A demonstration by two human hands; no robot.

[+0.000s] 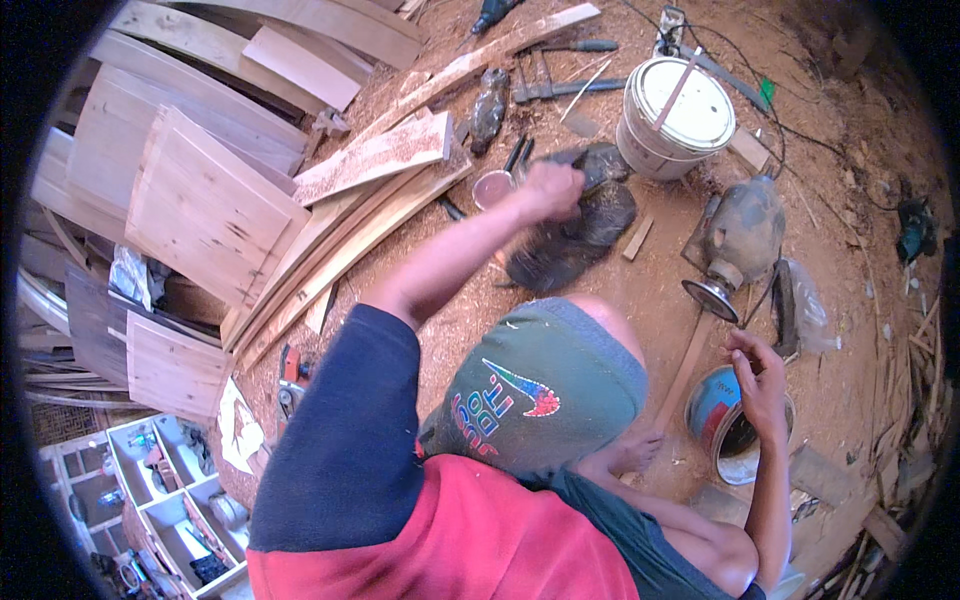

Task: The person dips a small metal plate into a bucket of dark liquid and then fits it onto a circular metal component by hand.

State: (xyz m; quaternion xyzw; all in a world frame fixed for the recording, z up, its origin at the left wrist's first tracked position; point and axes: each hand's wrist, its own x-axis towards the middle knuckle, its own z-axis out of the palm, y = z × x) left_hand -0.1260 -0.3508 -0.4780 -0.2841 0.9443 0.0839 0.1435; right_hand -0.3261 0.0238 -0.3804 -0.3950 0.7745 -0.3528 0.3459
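My left hand point(553, 190) reaches out over a crumpled black plastic bag point(570, 248). Its fingers are closed beside a dark flat piece, and what they hold is hidden. Just left of it sits a small round reddish container point(492, 189). On the right, my right hand point(760, 378) hovers above an open round tin point(706, 402), blue and red outside and dark within. Thumb and fingers are loosely bent with a gap between them, holding nothing. Beyond that hand lies a dusty, rounded machine point(745, 228) with a metal disc at its near end.
A lidded white bucket point(683, 105) bears a thin stick. Wooden boards point(205, 200) and long planks point(350, 235) are stacked at left. A divided tray of small parts point(165, 475) stands at lower left. Clamps point(570, 90), a dark bottle point(489, 110) and cables lie on the shavings-covered ground.
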